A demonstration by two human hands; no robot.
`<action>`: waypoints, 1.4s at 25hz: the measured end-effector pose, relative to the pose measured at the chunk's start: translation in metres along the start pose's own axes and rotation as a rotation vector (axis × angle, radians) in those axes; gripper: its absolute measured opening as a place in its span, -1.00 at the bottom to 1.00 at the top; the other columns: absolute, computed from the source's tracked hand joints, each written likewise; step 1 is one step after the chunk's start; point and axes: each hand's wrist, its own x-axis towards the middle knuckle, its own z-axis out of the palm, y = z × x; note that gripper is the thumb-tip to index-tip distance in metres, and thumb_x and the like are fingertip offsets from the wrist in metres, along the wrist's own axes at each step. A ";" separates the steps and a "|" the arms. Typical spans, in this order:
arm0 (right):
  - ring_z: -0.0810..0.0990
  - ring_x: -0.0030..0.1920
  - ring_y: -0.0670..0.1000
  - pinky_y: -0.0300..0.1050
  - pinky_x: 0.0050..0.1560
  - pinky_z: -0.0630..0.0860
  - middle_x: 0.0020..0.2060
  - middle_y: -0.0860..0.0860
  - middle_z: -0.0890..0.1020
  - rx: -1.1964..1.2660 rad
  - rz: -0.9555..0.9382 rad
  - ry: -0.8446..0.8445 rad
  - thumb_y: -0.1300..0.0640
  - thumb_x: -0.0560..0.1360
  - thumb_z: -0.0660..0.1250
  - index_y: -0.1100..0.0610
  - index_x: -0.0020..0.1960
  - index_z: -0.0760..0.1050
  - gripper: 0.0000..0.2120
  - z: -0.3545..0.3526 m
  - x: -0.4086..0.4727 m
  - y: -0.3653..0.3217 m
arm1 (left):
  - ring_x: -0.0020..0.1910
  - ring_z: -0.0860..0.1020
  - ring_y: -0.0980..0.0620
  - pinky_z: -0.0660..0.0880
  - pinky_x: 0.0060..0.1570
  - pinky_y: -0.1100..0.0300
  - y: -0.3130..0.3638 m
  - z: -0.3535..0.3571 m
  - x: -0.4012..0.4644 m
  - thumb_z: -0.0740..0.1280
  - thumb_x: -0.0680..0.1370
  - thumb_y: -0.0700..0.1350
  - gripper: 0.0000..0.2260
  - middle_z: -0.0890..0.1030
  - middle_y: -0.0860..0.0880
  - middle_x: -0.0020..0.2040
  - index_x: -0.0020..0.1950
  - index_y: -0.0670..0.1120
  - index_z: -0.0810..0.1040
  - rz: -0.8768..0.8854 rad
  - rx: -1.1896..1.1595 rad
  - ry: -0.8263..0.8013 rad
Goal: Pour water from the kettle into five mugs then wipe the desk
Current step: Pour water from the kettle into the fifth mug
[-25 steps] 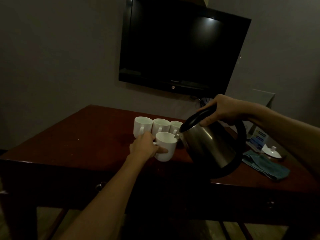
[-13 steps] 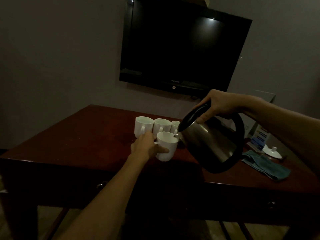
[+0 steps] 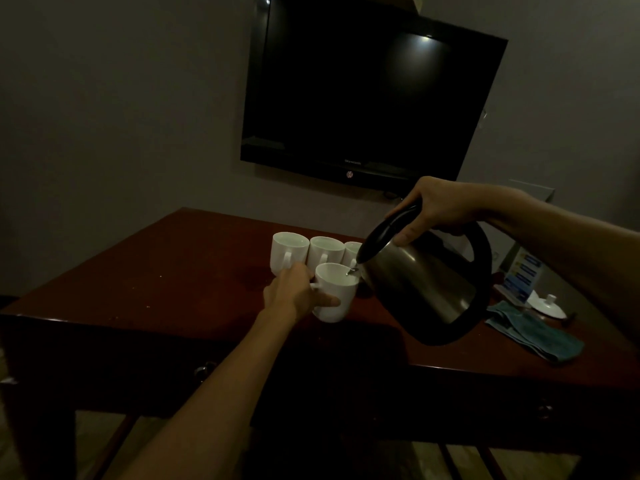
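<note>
A brushed, dull-sheened metal body is shown on the kettle (image 3: 420, 282), with its lid, handle and base ring in smooth black plastic. The mugs (image 3: 335, 292) are seen as glossy white ceramic (as is the small lid (image 3: 550, 304) near the desk's right edge). The desk (image 3: 166, 275) is finished in polished reddish wood, and a matt teal cloth (image 3: 535, 336) is laid by its right front edge.

looks like a hotel room, dimly lit. flat-screen tv (image 3: 370, 95) mounted on a plain grey wall, dark red wooden desk (image 3: 145, 282) with drawers pushed against it. guest-room tea kit on the desk: steel kettle (image 3: 426, 282), matching white mugs (image 3: 289, 251), a white lid (image 3: 549, 304), a blue printed card stand (image 3: 523, 278) at the right, folded teal cloth (image 3: 533, 332) beside it.
</note>
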 end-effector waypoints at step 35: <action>0.38 -0.62 -0.09 -0.19 -0.55 0.40 -0.58 -0.07 0.55 -0.025 0.010 -0.025 -0.06 0.30 0.57 0.05 0.20 0.64 -0.51 -0.003 0.013 0.002 | 0.08 0.58 0.02 0.55 0.07 -0.13 -0.004 0.002 -0.001 0.60 0.31 0.04 -0.66 0.61 0.10 -0.04 -0.01 0.01 0.60 0.087 -0.121 0.037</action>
